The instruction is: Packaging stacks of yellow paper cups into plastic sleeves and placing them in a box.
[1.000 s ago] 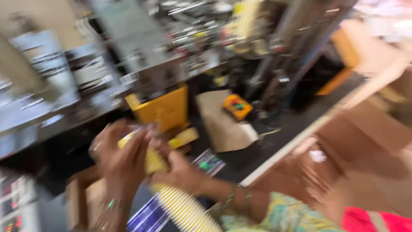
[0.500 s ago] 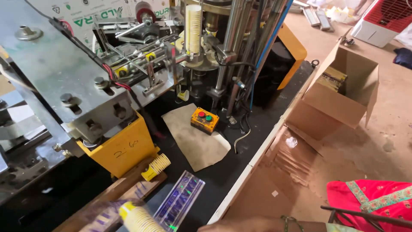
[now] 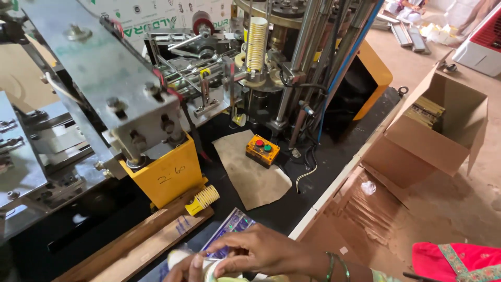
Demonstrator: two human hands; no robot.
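Right hand (image 3: 261, 250) and left hand (image 3: 182, 269), both just below the yellow machine box (image 3: 167, 175), grasp the pale paper-cup stack (image 3: 209, 271) at its top end; I'd keep fingers (image 3: 235, 245) wrapped evenly so the nested cups stay aligned, not crushed.

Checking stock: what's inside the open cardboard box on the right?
The cardboard box lies tipped with its mouth open; a stack of flat yellowish-brown pieces shows at the back. Its walls hide the rest of the inside.

Yellow machine housing (image 3: 166, 175); orange control box (image 3: 262, 150) with red and green buttons; cream ribbed stack of paper cups (image 3: 255, 44); brown cardboard box (image 3: 433, 136); black mat (image 3: 334, 156).
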